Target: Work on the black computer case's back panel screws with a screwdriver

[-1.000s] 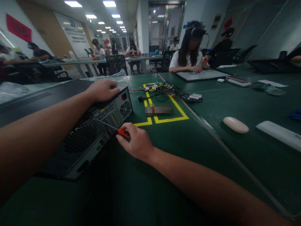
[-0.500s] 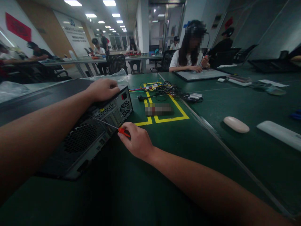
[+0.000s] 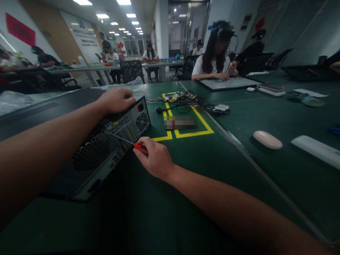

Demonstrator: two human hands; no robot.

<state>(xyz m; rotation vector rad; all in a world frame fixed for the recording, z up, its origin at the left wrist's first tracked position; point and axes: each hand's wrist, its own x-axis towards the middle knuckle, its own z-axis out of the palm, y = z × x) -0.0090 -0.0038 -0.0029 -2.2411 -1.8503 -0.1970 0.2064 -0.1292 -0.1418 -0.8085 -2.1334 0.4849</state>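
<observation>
A black desktop computer case (image 3: 101,152) lies on its side on the green table, its rear panel with fan grilles facing me. My left hand (image 3: 117,100) rests curled on the case's top far corner, pressing on it. My right hand (image 3: 154,157) is closed on the red handle of a screwdriver (image 3: 124,141). The screwdriver's thin metal shaft reaches left to the rear panel of the case.
A tangle of coloured cables (image 3: 186,101) lies inside a yellow taped rectangle (image 3: 191,132) beyond the case. A white mouse (image 3: 267,139) and a white keyboard (image 3: 316,151) lie to the right. A seated person (image 3: 216,56) works at a flat panel across the table; more people sit farther back.
Both hands have stayed where they were, the right hand shifting only slightly on the screwdriver handle. A person in the far background has walked left.
</observation>
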